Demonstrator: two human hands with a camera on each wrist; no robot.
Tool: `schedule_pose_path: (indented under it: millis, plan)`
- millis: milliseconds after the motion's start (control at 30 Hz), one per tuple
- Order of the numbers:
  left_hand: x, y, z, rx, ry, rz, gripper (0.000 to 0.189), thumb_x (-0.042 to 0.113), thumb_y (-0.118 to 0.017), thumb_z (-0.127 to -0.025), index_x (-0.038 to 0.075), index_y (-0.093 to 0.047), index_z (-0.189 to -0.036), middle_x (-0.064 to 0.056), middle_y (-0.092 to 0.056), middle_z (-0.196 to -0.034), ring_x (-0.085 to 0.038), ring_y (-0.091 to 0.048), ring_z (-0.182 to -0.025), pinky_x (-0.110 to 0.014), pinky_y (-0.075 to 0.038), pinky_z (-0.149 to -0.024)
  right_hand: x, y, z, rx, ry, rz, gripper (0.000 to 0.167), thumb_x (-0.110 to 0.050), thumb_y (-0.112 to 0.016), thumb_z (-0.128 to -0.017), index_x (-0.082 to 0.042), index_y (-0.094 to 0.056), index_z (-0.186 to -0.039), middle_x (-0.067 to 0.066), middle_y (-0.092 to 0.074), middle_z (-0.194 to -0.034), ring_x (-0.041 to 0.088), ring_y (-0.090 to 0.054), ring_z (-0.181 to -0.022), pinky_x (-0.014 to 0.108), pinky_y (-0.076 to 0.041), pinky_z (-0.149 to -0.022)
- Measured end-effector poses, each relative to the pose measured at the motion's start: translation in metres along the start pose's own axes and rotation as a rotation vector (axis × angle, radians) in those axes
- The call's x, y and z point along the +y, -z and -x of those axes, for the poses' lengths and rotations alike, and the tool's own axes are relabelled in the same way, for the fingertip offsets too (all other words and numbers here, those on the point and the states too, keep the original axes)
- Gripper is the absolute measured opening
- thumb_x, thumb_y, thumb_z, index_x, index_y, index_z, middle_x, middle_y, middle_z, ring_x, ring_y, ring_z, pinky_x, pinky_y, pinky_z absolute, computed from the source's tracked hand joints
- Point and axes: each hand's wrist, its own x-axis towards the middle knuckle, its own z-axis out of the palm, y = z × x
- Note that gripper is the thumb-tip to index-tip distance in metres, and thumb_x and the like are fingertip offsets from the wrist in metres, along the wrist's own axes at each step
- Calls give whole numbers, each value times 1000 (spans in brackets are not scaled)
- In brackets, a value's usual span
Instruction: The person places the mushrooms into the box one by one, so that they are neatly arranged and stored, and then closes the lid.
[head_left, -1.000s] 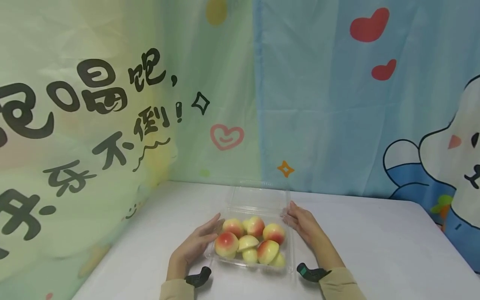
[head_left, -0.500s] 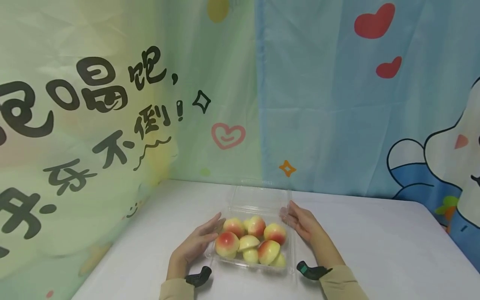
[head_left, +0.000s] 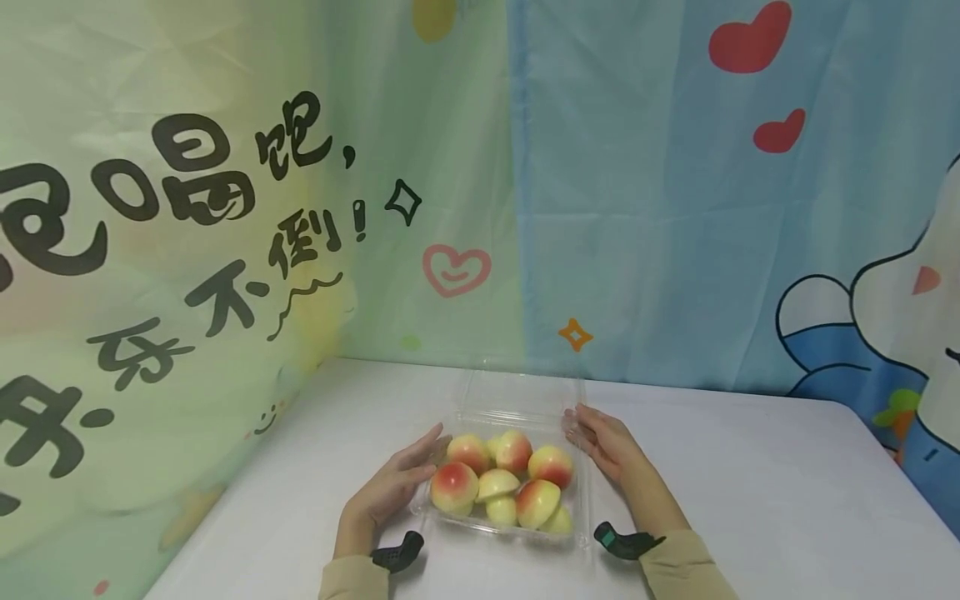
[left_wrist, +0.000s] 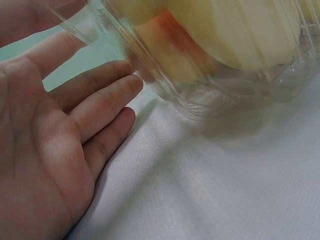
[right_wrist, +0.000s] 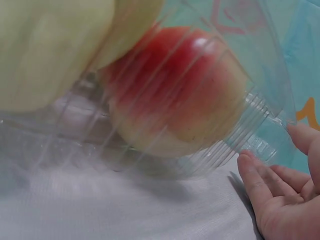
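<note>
A clear plastic clamshell box (head_left: 581,504) sits in the middle of the table, its lid (head_left: 517,395) folded back. Inside lie several yellow fruits with a red blush (head_left: 454,488), peach-like, and some cut pieces (head_left: 497,485). My left hand (head_left: 384,493) rests along the box's left side; in the left wrist view its fingers (left_wrist: 107,102) are fairly straight and touch the clear wall. At the back right corner, by the lid's hinge, my right hand (head_left: 611,446) touches the box with extended fingertips (right_wrist: 245,159). A red-cheeked fruit (right_wrist: 175,87) shows through the wall there.
A white cloth covers the table (head_left: 750,483). Behind it hangs a blue and green curtain (head_left: 645,250) with hearts and a cartoon animal. A yellow-green panel (head_left: 187,375) with large black lettering stands along the left. Each wrist wears a black strap (head_left: 628,543).
My right fingers have shifted very slightly at the back corner of the box. The left hand, the box and the fruit stay in place; the view has tilted a little.
</note>
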Motion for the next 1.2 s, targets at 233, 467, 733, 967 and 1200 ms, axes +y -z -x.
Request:
schedule_pose_path:
  millis: [233, 467, 733, 967, 1200]
  plan:
    - [0, 1, 1, -4, -6, -14, 69, 11, -52, -94, 13, -17, -153, -12, -25, -157, -29, -11, -148, -52, 1, -119, 1, 4, 0, -32, 12, -23, 67, -25, -47, -100, -4, -10, -152, 14, -25, -156, 22, -30, -142, 30, -42, -104]
    - [-3, 3, -1, -9, -14, -21, 70, 12, -53, -93, 13, -17, -153, -11, -26, -157, -28, -13, -147, -50, -1, -119, 2, 5, 1, -48, 19, -19, 67, -27, -48, -100, -11, -11, -153, 9, -26, -157, 5, -52, -123, 28, -40, -105]
    - [-3, 2, -1, 31, 21, -37, 70, 16, -55, -92, 17, -20, -153, -5, -29, -156, -24, -13, -148, -50, -2, -120, 3, 7, 1, -53, 22, -54, 65, -23, -47, -100, -17, -11, -154, 6, -24, -158, 13, -41, -136, 25, -43, -103]
    - [-4, 2, -1, 31, 16, -31, 70, 15, -55, -92, 17, -20, -153, -5, -29, -156, -23, -16, -147, -49, -2, -120, 4, 9, 1, -75, 50, -81, 65, -20, -49, -99, -19, -14, -154, 5, -24, -158, 1, -57, -117, 25, -44, -101]
    - [-4, 2, -2, 37, 22, -37, 68, 15, -55, -93, 20, -22, -152, -3, -30, -156, -21, -18, -147, -46, -5, -120, 5, 9, 2, -93, 88, -61, 63, -17, -46, -100, -19, -13, -154, 7, -22, -159, 0, -60, -112, 23, -45, -100]
